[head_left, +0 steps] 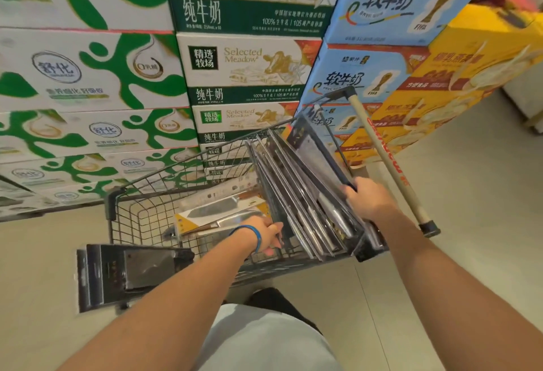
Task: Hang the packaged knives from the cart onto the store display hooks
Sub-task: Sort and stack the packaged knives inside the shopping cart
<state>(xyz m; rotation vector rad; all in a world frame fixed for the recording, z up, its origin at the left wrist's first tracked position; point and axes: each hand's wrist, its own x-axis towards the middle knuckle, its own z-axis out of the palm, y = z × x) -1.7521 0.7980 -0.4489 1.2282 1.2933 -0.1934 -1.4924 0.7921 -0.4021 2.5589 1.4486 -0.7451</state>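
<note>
A wire shopping cart (141, 209) stands in front of me. Several dark packaged knives (296, 194) lean upright in a row at its right end. My left hand (269, 235), with a blue wristband, grips the near edge of that row. My right hand (368, 198) holds the rightmost package at its right edge. A yellow-and-white packaged knife (211, 215) lies flat in the cart's middle. Two dark knife packages (126, 275) rest on the cart's near left corner. No display hooks are in view.
Stacked milk cartons (241, 62) form a wall behind the cart, green and white at left, blue and yellow at right. The cart's beige handle bar (388, 162) runs diagonally on the right. Beige floor (470, 194) lies to the right and left.
</note>
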